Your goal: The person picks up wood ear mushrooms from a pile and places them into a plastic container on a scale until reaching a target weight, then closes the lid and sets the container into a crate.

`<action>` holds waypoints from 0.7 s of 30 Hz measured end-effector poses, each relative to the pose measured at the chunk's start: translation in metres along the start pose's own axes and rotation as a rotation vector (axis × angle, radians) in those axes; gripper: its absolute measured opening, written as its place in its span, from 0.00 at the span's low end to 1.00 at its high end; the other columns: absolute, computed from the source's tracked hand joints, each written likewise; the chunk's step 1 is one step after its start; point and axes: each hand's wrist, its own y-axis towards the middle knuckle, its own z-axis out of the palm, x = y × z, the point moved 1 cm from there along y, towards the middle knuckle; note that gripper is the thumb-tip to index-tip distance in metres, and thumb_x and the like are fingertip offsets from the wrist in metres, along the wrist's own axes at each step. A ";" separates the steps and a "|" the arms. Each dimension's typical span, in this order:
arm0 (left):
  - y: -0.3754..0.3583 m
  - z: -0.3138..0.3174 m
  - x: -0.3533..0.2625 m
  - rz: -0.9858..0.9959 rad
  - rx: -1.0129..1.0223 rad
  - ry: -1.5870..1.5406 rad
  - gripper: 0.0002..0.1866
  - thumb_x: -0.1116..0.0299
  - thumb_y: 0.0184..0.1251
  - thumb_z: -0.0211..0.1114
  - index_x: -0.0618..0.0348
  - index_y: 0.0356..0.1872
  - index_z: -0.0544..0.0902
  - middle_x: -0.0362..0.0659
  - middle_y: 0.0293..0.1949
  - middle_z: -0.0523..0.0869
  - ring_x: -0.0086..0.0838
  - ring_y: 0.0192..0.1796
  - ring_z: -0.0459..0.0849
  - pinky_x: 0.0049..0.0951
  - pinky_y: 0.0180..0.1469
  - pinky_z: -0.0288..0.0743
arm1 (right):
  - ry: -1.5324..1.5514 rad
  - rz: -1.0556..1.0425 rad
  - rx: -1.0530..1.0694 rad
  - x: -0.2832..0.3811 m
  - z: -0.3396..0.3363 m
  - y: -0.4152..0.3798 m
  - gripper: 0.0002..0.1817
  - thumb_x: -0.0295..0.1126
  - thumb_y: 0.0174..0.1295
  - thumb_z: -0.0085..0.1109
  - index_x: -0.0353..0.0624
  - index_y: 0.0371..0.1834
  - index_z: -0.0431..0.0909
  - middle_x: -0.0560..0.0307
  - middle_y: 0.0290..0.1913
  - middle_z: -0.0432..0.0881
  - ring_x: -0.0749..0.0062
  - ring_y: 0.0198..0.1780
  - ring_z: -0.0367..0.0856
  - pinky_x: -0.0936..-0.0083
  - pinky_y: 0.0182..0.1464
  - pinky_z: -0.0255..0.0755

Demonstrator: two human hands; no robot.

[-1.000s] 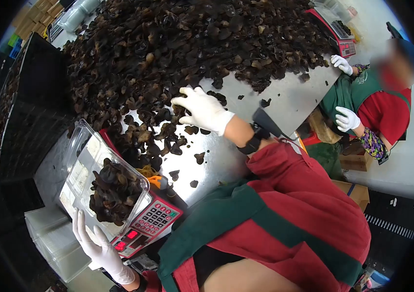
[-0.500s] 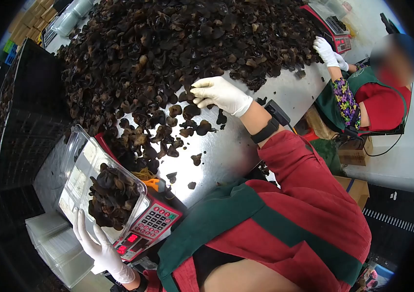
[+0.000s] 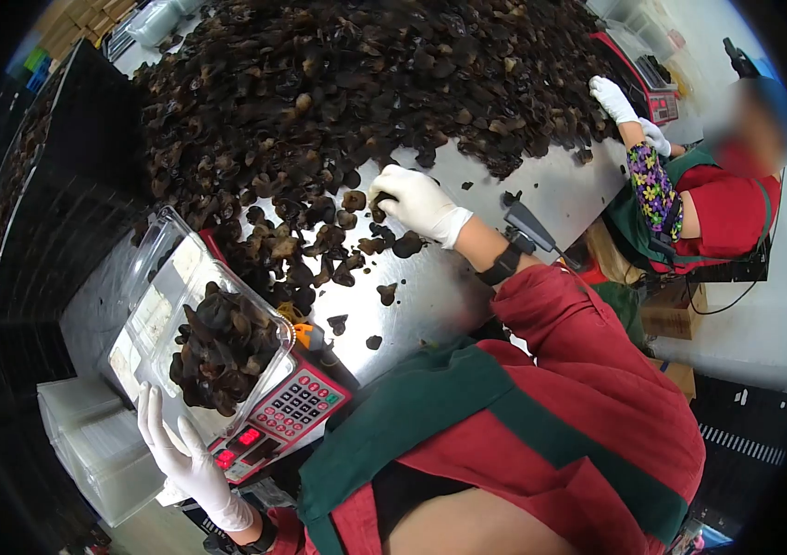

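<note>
My left hand (image 3: pixel 188 464), in a white glove, is open with fingers stretched along the near edge of a clear plastic clamshell box (image 3: pixel 284 344). A heap of dark wood ear mushrooms (image 3: pixel 225 351) fills part of the box. The box rests on a red digital scale (image 3: pixel 293 407) with lit red digits. My right hand (image 3: pixel 423 205), also gloved, is over the metal table with its fingers curled on a small dark wood ear mushroom (image 3: pixel 380 205). Loose pieces lie beside it, and the large wood ear pile (image 3: pixel 347 83) spreads beyond.
A stack of clear plastic boxes (image 3: pixel 102 462) stands at lower left, near a black panel (image 3: pixel 69 185). Orange-handled scissors (image 3: pixel 302 335) lie beside the scale. At right, a co-worker's gloved hand (image 3: pixel 615 100) touches the pile near another red scale (image 3: pixel 660 104).
My right hand has closed its fingers on a wood ear piece at the pile's edge. My left hand stays open by the box. The view has shifted slightly.
</note>
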 end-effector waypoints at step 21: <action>0.003 -0.005 -0.012 0.079 -0.106 -0.122 0.26 0.83 0.63 0.62 0.63 0.64 0.76 0.52 0.64 0.79 0.44 0.66 0.76 0.40 0.70 0.66 | 1.271 0.209 0.552 0.166 -0.045 0.053 0.13 0.32 0.67 0.64 0.39 0.52 0.83 0.59 0.43 0.86 0.85 0.34 0.79 0.87 0.31 0.70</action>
